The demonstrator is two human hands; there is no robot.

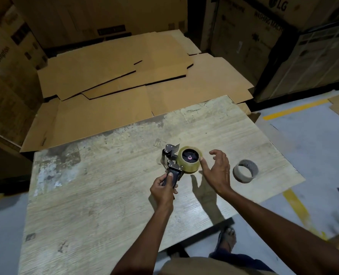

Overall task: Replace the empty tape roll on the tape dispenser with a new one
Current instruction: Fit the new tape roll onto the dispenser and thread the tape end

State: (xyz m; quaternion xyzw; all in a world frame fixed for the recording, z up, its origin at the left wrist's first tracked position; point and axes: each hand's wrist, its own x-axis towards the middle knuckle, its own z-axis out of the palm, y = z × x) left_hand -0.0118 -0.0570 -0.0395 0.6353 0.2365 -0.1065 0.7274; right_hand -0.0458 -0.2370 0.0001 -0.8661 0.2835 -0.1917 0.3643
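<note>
Left hand: the left hand (pixel 163 188) is clenched around the dark handle (pixel 173 175) of the tape dispenser (pixel 174 167). The thumb lies along the top of the handle and the other fingers wrap under it.
Right hand: the right hand (pixel 218 171) is released and holds nothing. Its fingers are spread and a little bent. Only the thumb tip (pixel 201 159) touches the right rim of the new tape roll (pixel 188 167); the other fingers stand apart from the roll, above and to the right of it.
New tape roll: the yellowish clear roll sits on the black hub of the tape dispenser, with its open side turned up toward the camera.
Tape dispenser: it is held just above the desk (pixel 105 185), with the metal blade end pointing away from the person and the handle pointing toward the person.
Empty roll: the grey cardboard core (pixel 244 177) lies on the desk, to the right of the right hand and not touching it. Nothing is inside its ring.
Arms: both forearms are bare and reach forward from the lower edge of the view. The left is straight behind the handle. The right comes in from the lower right.
Desk: a worn board with pale wood grain.
Cartons: big printed boxes (pixel 263 36) stand around the place. What is in them does not show.
Flat cardboard: folded sheets (pixel 115 76) lie in a pile behind the desk.
Floor: grey floor (pixel 313 145) with yellow lines. One foot (pixel 227 238) in a sandal stands below the desk edge.
</note>
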